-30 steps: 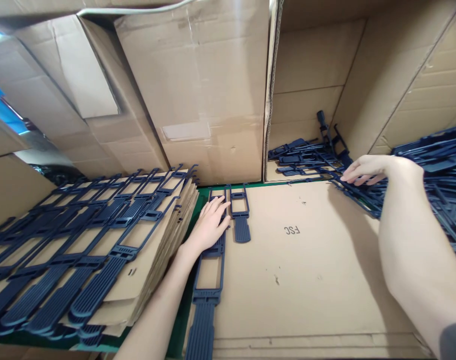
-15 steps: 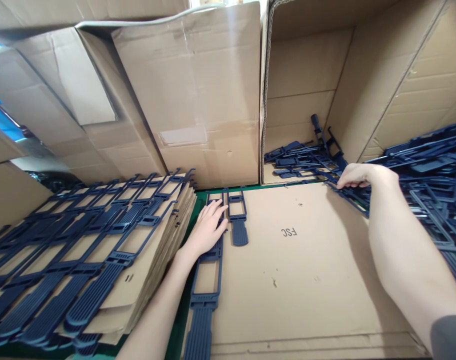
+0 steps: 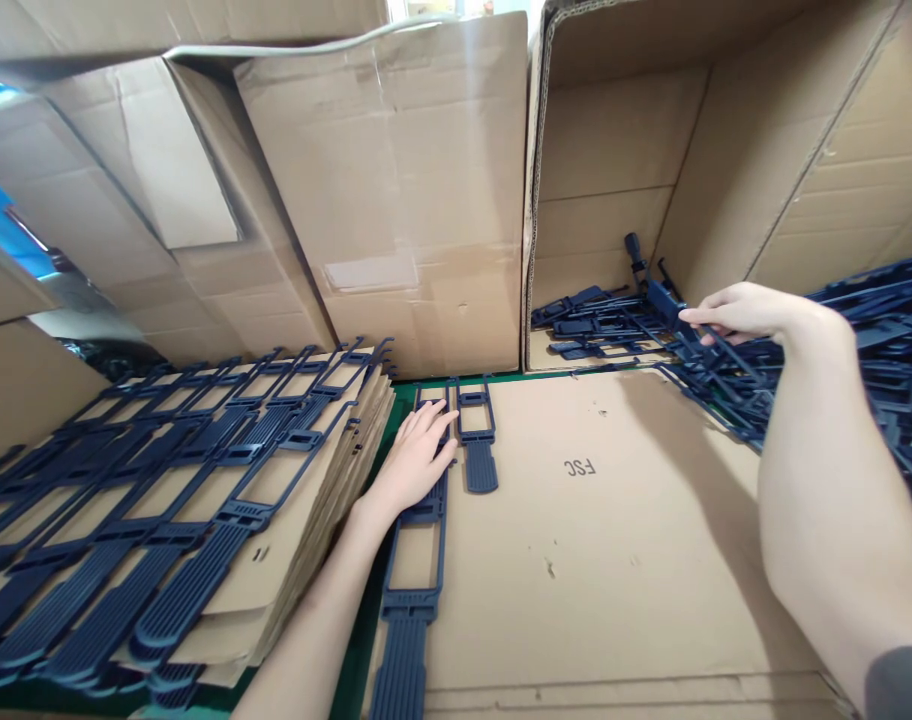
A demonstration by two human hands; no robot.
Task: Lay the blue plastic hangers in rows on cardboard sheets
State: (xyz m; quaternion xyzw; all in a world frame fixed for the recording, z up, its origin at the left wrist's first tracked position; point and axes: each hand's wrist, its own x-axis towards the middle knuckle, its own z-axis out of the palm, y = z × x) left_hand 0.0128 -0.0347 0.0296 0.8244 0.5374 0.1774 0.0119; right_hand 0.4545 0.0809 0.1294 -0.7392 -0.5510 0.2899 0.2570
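Note:
My left hand [image 3: 418,455] lies with fingers stretched out over the upper end of a long dark blue plastic frame part [image 3: 413,560] with a ribbed tongue. Beside its fingertips, a shorter blue frame part [image 3: 480,440] rests on a cardboard sheet [image 3: 636,560] printed "FSC". At the right, my right hand [image 3: 748,312] is closed in a pinch on a dark blue plastic part at the edge of a tangled pile [image 3: 876,365] of similar parts. The pinched part's full shape is lost among the others.
On the left, a stack of cardboard sheets [image 3: 313,560] carries rows of blue parts [image 3: 193,590]. A box lying on its side [image 3: 613,130] holds more loose parts [image 3: 602,315]. Tall cardboard boxes [image 3: 396,180] stand along the back. Green surface [image 3: 362,640] shows between the stacks.
My right hand has moved up and slightly right, away from the sheet's corner and over the pile. My left hand has stayed in place.

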